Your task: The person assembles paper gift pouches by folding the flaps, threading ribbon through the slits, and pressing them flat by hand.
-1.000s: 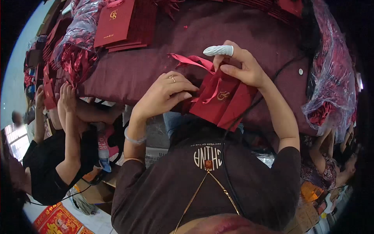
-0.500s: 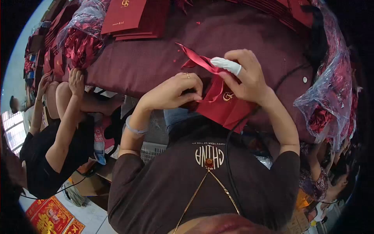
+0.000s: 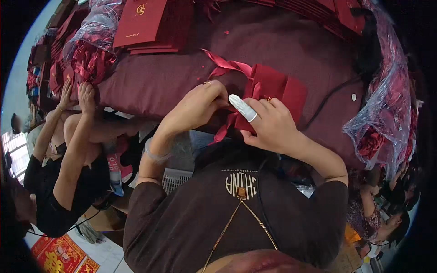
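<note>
A red paper bag point(image 3: 293, 98) lies at the table's front edge, turned on its side, with red ribbon point(image 3: 227, 64) trailing from its opening to the upper left and lower left. My right hand point(image 3: 273, 123), a white finger cot on one finger, rests on the bag's near left part with its fingers bent around it. My left hand point(image 3: 195, 107) is at the bag's left side, its fingers curled together by the ribbon; what its fingertips hold is hidden.
Stacked red bags point(image 3: 148, 22) lie at the back left. Plastic-wrapped red ribbon bundles stand left point(image 3: 93, 57) and right point(image 3: 375, 136). A black cable point(image 3: 330, 98) crosses the maroon cloth point(image 3: 268, 41). A co-worker's hands point(image 3: 86, 98) are at the far left.
The bag has turned and shifted up, hiding its gold logo. My right hand has come down onto it from the raised ribbon. My left hand has moved slightly left.
</note>
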`<state>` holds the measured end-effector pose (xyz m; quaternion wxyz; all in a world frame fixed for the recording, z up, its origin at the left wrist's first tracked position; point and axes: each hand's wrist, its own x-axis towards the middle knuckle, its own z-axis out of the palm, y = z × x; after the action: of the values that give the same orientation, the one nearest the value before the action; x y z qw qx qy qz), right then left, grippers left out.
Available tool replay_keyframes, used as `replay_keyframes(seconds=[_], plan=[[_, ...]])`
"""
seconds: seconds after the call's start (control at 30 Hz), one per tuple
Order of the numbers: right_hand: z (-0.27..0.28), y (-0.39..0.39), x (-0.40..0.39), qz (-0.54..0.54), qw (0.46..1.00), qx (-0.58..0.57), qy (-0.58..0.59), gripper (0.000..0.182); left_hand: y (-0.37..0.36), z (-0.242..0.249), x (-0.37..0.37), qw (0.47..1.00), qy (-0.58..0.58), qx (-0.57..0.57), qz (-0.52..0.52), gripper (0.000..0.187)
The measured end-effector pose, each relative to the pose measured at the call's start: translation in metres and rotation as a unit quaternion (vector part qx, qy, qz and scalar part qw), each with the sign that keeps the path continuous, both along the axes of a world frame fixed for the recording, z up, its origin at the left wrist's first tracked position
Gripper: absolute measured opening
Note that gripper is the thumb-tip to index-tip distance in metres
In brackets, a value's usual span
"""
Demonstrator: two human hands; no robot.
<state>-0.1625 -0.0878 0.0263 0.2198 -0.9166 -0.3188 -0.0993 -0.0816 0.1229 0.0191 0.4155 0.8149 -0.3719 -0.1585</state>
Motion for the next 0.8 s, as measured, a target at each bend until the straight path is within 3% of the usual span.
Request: replay_keyframes(seconds=[0.03, 0.13, 0.2, 0.27, 0.33, 0.43, 0.5, 0.53, 0.6, 0.63, 0.67, 0.8], plan=[[0.001, -0.001, 0.000, -0.001, 1.000, 0.001, -0.001, 0.069, 0.002, 0.006, -0.001, 0.998, -0.017, 0.057, -0.011, 0.009], [0.003, -0.003, -0.001, -0.010, 1.000, -0.021, 0.020, 0.065, 0.014, 0.012, -0.001, 0.991, 0.008, 0.092, -0.095, 0.010], [0.002, -0.002, -0.001, 0.005, 0.999, -0.030, 0.025, 0.065, 0.015, 0.012, -0.004, 0.989, 0.013, 0.112, -0.095, 0.011], [0.000, -0.004, 0.001, 0.006, 0.999, -0.023, 0.028, 0.065, 0.013, 0.016, -0.003, 0.971, 0.172, 0.111, -0.126, 0.014], [-0.001, -0.005, 0.004, 0.009, 0.999, -0.016, 0.029, 0.065, 0.011, 0.020, 0.000, 0.971, 0.183, 0.104, -0.117, 0.015], [0.000, -0.010, 0.010, 0.035, 0.991, 0.086, 0.092, 0.071, 0.015, 0.019, -0.002, 0.974, 0.182, 0.065, -0.115, 0.016], [0.011, -0.017, 0.014, -0.048, 0.942, 0.218, 0.250, 0.060, 0.014, 0.025, -0.003, 0.963, 0.231, 0.117, -0.078, 0.015], [0.005, -0.021, 0.020, -0.089, 0.920, 0.295, 0.241, 0.049, 0.014, 0.024, -0.006, 0.963, 0.233, 0.116, -0.076, 0.015], [0.005, -0.024, 0.026, -0.140, 0.926, 0.272, 0.222, 0.039, 0.016, 0.018, -0.010, 0.986, 0.131, 0.078, -0.074, 0.014], [0.002, -0.026, 0.030, -0.066, 0.955, 0.252, 0.143, 0.038, 0.015, 0.014, -0.012, 0.986, 0.129, 0.076, -0.074, 0.014], [0.001, -0.028, 0.033, 0.010, 0.971, 0.229, 0.063, 0.037, 0.015, 0.011, -0.014, 0.995, 0.091, 0.047, -0.019, 0.016], [-0.009, -0.029, 0.029, 0.003, 0.997, 0.072, 0.004, 0.032, -0.003, 0.009, -0.038, 0.955, -0.161, 0.034, 0.249, 0.019]])
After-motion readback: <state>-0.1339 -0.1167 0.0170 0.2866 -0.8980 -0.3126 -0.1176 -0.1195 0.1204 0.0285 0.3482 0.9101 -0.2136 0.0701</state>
